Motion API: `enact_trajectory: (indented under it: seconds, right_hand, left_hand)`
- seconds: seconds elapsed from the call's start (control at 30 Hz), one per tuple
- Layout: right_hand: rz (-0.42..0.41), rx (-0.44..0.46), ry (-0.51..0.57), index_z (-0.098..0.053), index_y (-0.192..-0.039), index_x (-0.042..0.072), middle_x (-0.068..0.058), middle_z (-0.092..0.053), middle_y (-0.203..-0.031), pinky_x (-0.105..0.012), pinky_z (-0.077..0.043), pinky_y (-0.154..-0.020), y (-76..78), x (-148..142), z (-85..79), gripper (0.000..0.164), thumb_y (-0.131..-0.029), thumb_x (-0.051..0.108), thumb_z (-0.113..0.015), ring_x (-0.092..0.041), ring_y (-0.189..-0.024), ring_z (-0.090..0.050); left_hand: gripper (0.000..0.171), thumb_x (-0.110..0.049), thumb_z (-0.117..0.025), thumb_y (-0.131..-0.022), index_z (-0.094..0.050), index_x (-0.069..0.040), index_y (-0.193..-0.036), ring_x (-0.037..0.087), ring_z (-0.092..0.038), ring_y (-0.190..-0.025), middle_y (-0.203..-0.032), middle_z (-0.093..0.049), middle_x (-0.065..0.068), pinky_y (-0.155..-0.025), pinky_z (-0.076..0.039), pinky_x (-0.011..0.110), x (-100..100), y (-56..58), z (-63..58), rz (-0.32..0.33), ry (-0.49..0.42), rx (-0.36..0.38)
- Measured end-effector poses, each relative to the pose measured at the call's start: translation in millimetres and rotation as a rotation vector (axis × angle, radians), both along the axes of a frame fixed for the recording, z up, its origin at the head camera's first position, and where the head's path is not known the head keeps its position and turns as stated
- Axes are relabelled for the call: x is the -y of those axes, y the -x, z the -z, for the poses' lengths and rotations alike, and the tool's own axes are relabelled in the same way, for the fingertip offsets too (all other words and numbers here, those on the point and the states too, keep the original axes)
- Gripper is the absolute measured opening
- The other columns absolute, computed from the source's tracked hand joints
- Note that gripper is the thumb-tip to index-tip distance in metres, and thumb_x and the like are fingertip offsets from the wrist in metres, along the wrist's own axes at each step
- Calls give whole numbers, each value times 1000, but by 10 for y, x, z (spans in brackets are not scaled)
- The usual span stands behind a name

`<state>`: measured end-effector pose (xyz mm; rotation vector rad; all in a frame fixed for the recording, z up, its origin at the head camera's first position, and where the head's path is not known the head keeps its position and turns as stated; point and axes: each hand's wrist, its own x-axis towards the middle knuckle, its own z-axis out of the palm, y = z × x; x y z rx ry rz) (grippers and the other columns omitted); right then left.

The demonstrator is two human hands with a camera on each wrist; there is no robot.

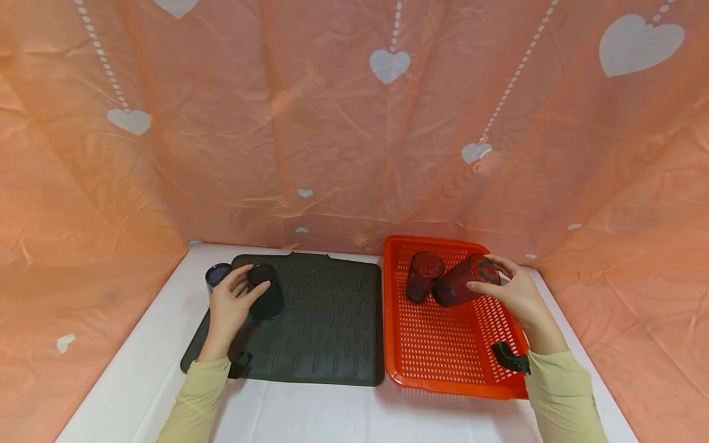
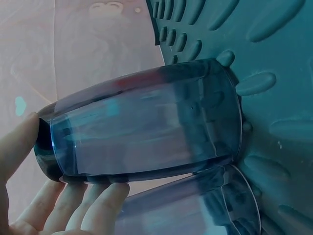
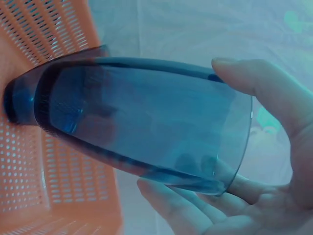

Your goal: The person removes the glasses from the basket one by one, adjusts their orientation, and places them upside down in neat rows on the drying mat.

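Observation:
In the head view my left hand (image 1: 231, 303) has its thumb and fingers about the base of a dark tinted drinking glass (image 1: 267, 298). That glass stands upside down, rim at the ribbed black drying mat (image 2: 288, 122). A second tinted glass (image 1: 218, 275) stands just left of it, partly behind the fingers. My right hand (image 1: 517, 294) grips another tinted glass (image 3: 146, 117) near its rim, thumb on one side and fingers on the other. This glass tilts over the orange basket (image 1: 392, 332), its base close to an upright glass (image 1: 423, 280) in there.
The mat and basket lie side by side on a white-covered table (image 1: 310, 412). A pink-orange curtain (image 1: 332, 135) with hearts hangs behind and along both sides. The basket has raised perforated walls.

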<state>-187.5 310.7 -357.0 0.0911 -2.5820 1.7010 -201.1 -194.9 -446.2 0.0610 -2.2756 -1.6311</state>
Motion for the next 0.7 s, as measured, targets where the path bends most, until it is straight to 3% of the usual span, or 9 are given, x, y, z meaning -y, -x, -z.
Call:
enact_trajectory:
  seconds: [0.27, 0.53, 0.7]
  right_hand:
    - [-11, -14, -16, -36, -144, 1, -19, -37, -144, -17, -49, -77, -69, 82, -152, 73, -84, 15, -76, -8, -105, -54]
    - [-51, -58, 107, -44, -136, 0, -5, -55, -125, -19, -51, -76, -38, 161, -150, 62, -83, 8, -75, -6, -100, -60]
    - [-100, -31, 202, -47, -133, 2, 2, -57, -120, -21, -51, -77, -26, 248, -151, 56, -84, 4, -74, -8, -100, -61]
  left_hand:
    - [57, -19, -79, -80, -57, -2, -130, 38, -51, -121, -131, -54, 23, -98, -43, 46, -36, 7, 19, -85, 3, -50]
    - [53, -16, -83, -75, -63, -1, -122, 36, -57, -114, -123, -60, 22, -94, -47, 47, -120, 6, 36, -194, -15, -126]
    - [53, -16, -85, -73, -65, 0, -119, 34, -61, -109, -117, -63, 20, -91, -49, 46, -163, 4, 65, -244, 4, -170]
